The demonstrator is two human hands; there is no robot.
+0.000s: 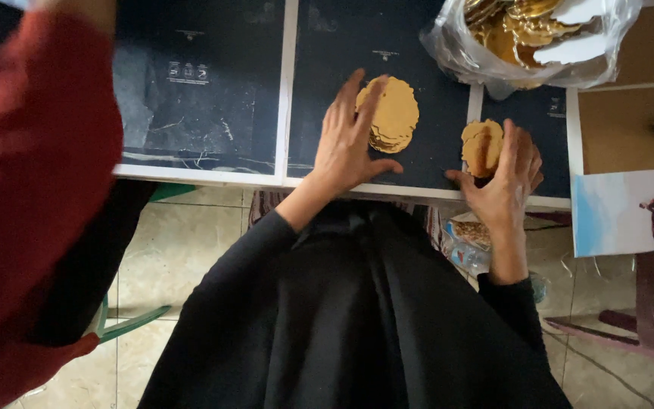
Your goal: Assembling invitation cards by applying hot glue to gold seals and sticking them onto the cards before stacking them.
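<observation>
You look down over your black-clothed lap at a counter [213, 176] covered with dark printed sheets edged in white. A blurred person in a red sleeve [32, 174] fills the left side, close to the camera. At the top right sits a clear plastic bag [459, 45], its mouth open toward you, holding loose gold scalloped discs within easy reach. Your left hand [350, 140] lies spread and flat on the counter, fingers resting against the edge of a stack of gold discs [397, 113] just beyond it, seemingly to square the stack and keep it from sliding. Your right hand [510, 178], near the counter's front edge, curls around a smaller stack of discs [481, 146], thumb on one side and fingers on the other, apparently pinching them so they stay aligned. The two stacks sit apart on the dark sheets.
</observation>
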